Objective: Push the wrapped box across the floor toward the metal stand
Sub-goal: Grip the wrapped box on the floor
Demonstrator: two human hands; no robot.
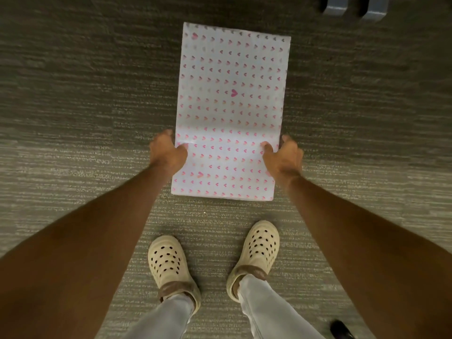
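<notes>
The wrapped box [232,94] lies flat on the carpet ahead of me, long and rectangular, in white paper dotted with small pink hearts. My left hand [166,152] clasps its left edge near the close end, thumb on top. My right hand [283,155] clasps the right edge at the same height, thumb also on the top face. Two grey metal feet of the stand [354,8] show at the top right, beyond the box's far end.
Grey-green striped carpet [85,106] covers the whole floor. My feet in cream perforated clogs [168,263] stand just behind the box. A small dark object [341,329] sits at the bottom right edge.
</notes>
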